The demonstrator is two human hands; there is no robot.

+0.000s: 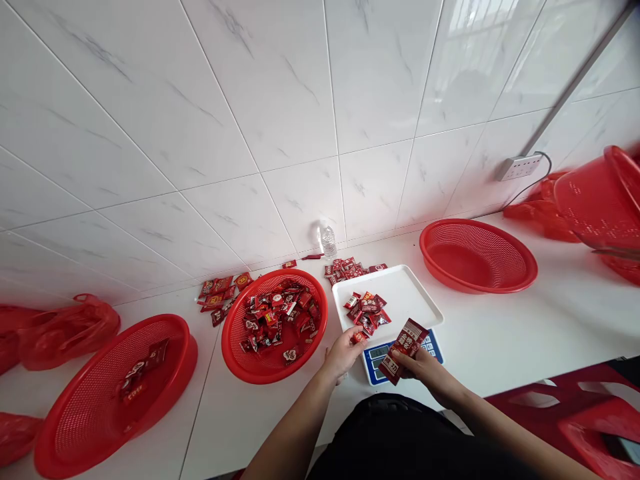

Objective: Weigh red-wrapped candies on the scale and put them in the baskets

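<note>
My right hand [419, 367] grips a dark red printed packet [406, 347], held tilted over the keypad side of a digital scale [373, 360]. Between the fingers of my left hand [345, 353] is a small red wrapped candy [359, 337], at the near left edge of the scale's white tray [413, 293]. A small heap of red wrapped candies [369, 308] lies on the left part of that tray. Just left of my left hand stands a red basket [231, 357] with many wrapped candies [280, 313] in it. The packet partly covers the scale's display.
Loose packets [217, 293] and more candies [347, 269] lie behind the basket and scale, near a clear bottle [328, 240]. Another red basket [65, 427] at left holds a few packets. A red basket [475, 260] stands at right, below a power strip [520, 167]. Red bags [70, 333] lie far left.
</note>
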